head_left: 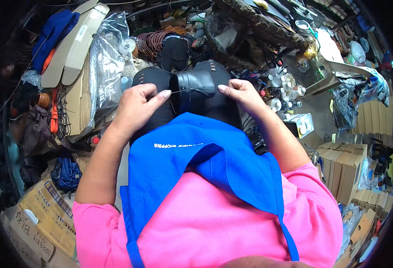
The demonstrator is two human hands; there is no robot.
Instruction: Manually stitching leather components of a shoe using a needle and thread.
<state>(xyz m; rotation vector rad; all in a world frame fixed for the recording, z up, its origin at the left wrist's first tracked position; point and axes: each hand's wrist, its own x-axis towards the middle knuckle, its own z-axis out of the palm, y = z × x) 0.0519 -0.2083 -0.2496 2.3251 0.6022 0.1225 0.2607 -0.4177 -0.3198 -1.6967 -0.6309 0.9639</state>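
A black leather piece, possibly a shoe or shoe upper, lies across my lap between my hands, its dark opening toward the left. A thin pale thread runs over its near side. My left hand pinches the thread's left end between thumb and fingers, just off the leather. At the right end of the leather, my right hand is closed with the thumb against the forefinger. Whatever it grips is too small or hidden to make out. A blue apron covers my lap just below the leather.
Small bottles and jars crowd the floor on the right, near a white container. Cardboard boxes stand at right, and flattened cardboard leans at left beside clear plastic wrap. Coiled brown cord lies beyond my knees.
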